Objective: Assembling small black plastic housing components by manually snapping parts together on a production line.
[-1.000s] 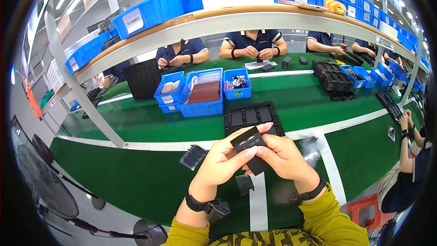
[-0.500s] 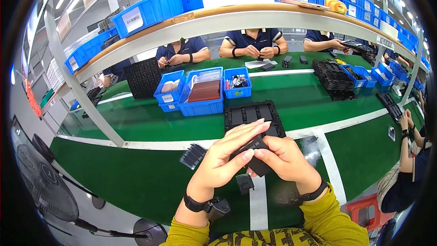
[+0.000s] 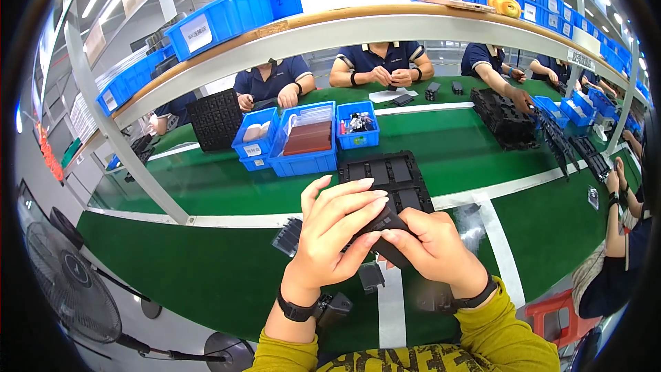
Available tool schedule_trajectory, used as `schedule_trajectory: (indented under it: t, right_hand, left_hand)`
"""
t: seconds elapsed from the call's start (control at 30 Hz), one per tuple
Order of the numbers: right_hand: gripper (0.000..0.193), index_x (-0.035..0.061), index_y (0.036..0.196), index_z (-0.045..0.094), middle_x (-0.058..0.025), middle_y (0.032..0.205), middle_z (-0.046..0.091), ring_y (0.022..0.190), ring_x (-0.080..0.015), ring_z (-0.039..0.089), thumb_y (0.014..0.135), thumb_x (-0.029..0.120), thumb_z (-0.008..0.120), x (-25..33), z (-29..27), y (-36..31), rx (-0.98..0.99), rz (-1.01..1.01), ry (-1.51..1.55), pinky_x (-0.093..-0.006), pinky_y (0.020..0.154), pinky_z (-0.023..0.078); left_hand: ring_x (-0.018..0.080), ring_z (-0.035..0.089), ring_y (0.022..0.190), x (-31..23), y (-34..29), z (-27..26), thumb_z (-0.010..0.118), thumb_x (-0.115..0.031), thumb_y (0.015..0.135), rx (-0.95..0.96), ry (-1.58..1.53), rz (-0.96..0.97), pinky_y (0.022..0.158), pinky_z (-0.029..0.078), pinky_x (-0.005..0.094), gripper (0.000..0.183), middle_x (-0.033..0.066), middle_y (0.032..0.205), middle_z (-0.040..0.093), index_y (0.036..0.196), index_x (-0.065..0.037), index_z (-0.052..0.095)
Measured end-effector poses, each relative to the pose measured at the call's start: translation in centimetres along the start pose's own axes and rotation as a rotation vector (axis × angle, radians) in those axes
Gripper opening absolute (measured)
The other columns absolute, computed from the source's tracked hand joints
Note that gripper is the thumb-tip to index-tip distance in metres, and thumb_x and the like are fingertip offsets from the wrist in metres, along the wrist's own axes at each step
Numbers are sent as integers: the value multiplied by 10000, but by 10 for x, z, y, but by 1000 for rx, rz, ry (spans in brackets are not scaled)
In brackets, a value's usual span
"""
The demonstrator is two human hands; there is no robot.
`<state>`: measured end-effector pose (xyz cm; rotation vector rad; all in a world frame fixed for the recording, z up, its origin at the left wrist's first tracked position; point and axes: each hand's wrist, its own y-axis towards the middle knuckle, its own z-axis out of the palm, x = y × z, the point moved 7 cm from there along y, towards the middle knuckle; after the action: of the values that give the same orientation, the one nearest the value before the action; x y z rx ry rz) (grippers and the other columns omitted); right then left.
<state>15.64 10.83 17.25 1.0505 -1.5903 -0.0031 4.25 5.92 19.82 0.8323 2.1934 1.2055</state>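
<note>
In front of my chest, both hands hold a flat black rectangular block (image 3: 394, 241), tilted. My right hand (image 3: 441, 244) grips its right side, thumb on the near face. My left hand (image 3: 337, 231) has its thumb at the block's left edge and its long fingers across the top; part of the block is hidden beneath them. Just beyond lies a black compartmented tray (image 3: 375, 173) with dark flat pieces in it. Left of my left hand is a bundle of black strips in clear plastic (image 3: 286, 236). A small black piece (image 3: 371, 277) lies below the hands.
Blue bins (image 3: 303, 158) stand beyond the tray, below a raised shelf (image 3: 344, 29). Stacked black trays (image 3: 506, 120) sit at the far right. Clear plastic (image 3: 471, 227) lies right of my hands. Co-workers sit opposite; another person's hands (image 3: 615, 179) are at right.
My left hand's fingers have lifted and spread a little; the block stays between my hands. Across the table, a co-worker has reached toward the tray stack, and a black tray there has moved nearer.
</note>
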Motion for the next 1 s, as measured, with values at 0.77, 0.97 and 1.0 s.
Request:
schedule_trajectory:
  t: [0.77, 0.97, 1.0]
  right_hand:
    - [224, -6, 911, 534, -56, 689, 619, 564, -94, 604, 942, 204, 462, -21, 7, -7, 100, 350, 513, -212, 498, 494]
    - [219, 5, 937, 522, -55, 689, 612, 560, -88, 596, 947, 212, 449, -21, 10, -8, 120, 349, 518, -212, 502, 492]
    - [210, 7, 938, 522, -56, 689, 612, 558, -87, 594, 946, 204, 452, -20, 11, -9, 122, 337, 495, -212, 500, 489]
  left_hand:
    - [300, 490, 1142, 11, 1, 1, 634, -219, 736, 49, -240, -107, 992, 249, 463, 449, 131, 1171, 573, 1141, -34, 572]
    - [345, 451, 1202, 4, -1, 6, 525, -217, 792, 196, -108, -30, 1040, 174, 506, 432, 166, 1218, 548, 1170, -12, 557]
    - [345, 453, 1201, 3, 0, 6, 525, -206, 786, 195, -92, -28, 1041, 167, 506, 430, 167, 1217, 548, 1170, -15, 560]
